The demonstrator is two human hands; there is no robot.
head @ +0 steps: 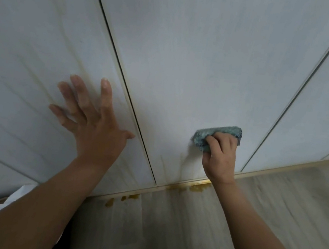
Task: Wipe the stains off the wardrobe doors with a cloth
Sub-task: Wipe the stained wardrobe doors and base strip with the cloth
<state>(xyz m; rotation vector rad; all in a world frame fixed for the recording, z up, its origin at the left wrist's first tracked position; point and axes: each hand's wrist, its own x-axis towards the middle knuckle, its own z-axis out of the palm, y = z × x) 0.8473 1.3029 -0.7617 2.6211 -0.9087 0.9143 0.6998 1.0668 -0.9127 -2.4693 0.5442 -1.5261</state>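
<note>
Right hand [220, 154] grips a bunched blue-green cloth [216, 135], fingers curled round it, pressed low on the middle pale grey-white wardrobe door [200, 65]. Left hand [93, 122] lies flat, fingers spread, on the adjacent left door [45, 32]. Yellow-brown stains [199, 187] mark the floor edge below.

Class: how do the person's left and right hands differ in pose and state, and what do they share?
The left hand lies open, fingers spread; the right hand is curled. The left hand holds nothing; the right hand grips a teal cloth. The left hand is on the left door, the right hand on the middle door. Both are bare.
</note>
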